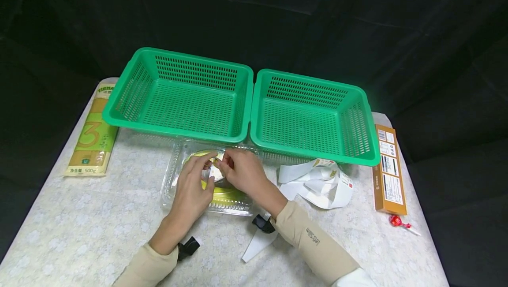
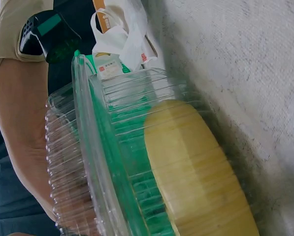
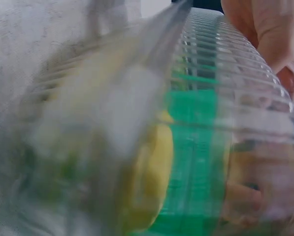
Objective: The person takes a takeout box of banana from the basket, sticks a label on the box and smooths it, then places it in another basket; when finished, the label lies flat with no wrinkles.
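A clear ribbed plastic clamshell box (image 1: pixel 168 190) lies in front of the baskets. Through its plastic show yellow curved pieces, seemingly fruit (image 1: pixel 226 195), and a pale label. Over the box, my right hand (image 1: pixel 246 170) pinches a small yellowish thing (image 1: pixel 216 162), too small to name. My left hand (image 1: pixel 193 190) is beside it, fingers bent and thumb apart from them; the fingertips come close to that small thing. Up close, the left wrist view shows the box wall (image 2: pixel 82 147) and a yellow piece (image 2: pixel 191 167). The right wrist view of the box is blurred.
Two green baskets (image 1: pixel 176 133) (image 1: pixel 313 154) stand side by side at the back. A noodle-like packet (image 1: pixel 90 135) lies left. Tangled white printed strips (image 1: pixel 337 194) lie right of the box, then an orange carton (image 1: pixel 390 172) and a red lollipop (image 1: pixel 396 221).
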Motion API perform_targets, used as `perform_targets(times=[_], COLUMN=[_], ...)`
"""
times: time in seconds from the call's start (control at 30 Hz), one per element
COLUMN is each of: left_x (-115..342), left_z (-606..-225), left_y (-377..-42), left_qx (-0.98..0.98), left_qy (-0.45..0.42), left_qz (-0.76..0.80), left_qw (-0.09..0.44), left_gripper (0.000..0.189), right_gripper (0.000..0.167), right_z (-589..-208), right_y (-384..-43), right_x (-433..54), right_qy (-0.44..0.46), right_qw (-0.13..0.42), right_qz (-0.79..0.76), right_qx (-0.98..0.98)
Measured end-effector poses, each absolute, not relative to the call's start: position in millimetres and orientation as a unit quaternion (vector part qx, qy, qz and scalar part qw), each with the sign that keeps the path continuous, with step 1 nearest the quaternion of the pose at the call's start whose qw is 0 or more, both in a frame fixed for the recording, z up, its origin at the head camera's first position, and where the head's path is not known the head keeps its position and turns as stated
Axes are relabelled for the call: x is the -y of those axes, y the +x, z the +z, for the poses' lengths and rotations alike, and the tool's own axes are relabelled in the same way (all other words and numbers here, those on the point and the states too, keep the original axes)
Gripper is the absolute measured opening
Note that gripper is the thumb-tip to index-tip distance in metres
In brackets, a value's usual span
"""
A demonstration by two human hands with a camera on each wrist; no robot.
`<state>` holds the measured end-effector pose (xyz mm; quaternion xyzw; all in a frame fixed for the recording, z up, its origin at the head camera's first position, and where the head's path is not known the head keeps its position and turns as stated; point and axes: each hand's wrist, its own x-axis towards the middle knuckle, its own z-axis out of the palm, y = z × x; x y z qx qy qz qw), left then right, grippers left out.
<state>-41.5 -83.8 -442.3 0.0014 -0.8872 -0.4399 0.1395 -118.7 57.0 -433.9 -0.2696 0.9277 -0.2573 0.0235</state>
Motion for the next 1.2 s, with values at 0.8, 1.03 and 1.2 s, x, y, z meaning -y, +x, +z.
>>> perform_targets(times=[0.8,1.03,1.2], left_x=[83.7,82.5,82.4], left_z=[-446.8,-448.7,-449.3], left_y=[-39.2,-38.0,-37.6], left_qx=[0.901,0.9,0.9], left_qy=[-0.023,-0.027,-0.03], left_qz=[-0.407,-0.406,-0.404], left_qw=[0.15,0.155,0.164], left_gripper=[0.039,0.037,0.032], right_gripper=[0.018,0.028,0.035], right_z=[-426.6,-426.3,-428.0], right_y=[-123.4,-128.4,-131.4], right_x=[-53.6,-56.3,-56.7], right_qy=[-0.262,-0.258,-0.26], right_qw=[0.053,0.072,0.063], right_qz=[-0.236,-0.219,-0.235], right_qx=[-0.934,-0.938,-0.934])
